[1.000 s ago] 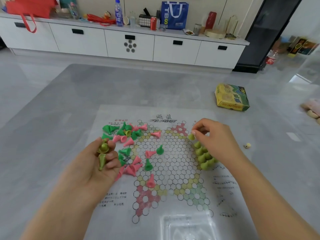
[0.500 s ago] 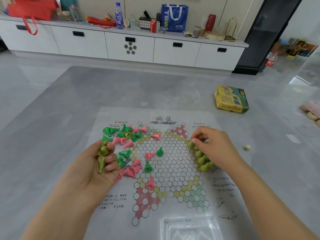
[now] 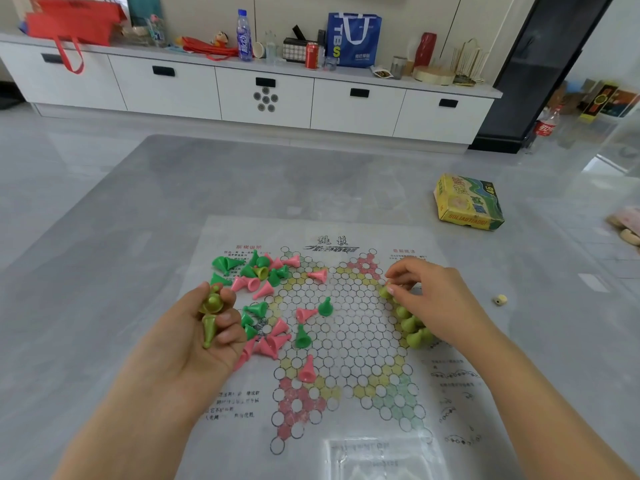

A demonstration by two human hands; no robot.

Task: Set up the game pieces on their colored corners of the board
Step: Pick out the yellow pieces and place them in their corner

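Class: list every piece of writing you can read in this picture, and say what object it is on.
"TBS", partly hidden: blue bag on the counter.
"SOLIAOTIAOQI", roughly: front edge of the yellow box.
Red and black Chinese print on the game board: too blurred to read.
Bottle and can labels: too small.

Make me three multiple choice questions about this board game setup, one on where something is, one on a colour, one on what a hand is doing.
1. Where is the yellow game box?
A. On the board
B. On the table, beyond the board to the right
C. On the white cabinet

2. What colour are the pieces in the left hand?
A. Olive-yellow
B. Pink
C. Dark green

3. What is the right hand doing?
A. Lying flat and empty
B. Lifting the box
C. Pinching an olive piece at the board's right corner

Answers:
1 B, the box lies on the grey table off the sheet.
2 A, two olive cones sit in the curled fingers.
3 C, fingertips close on a piece by the standing olive row.
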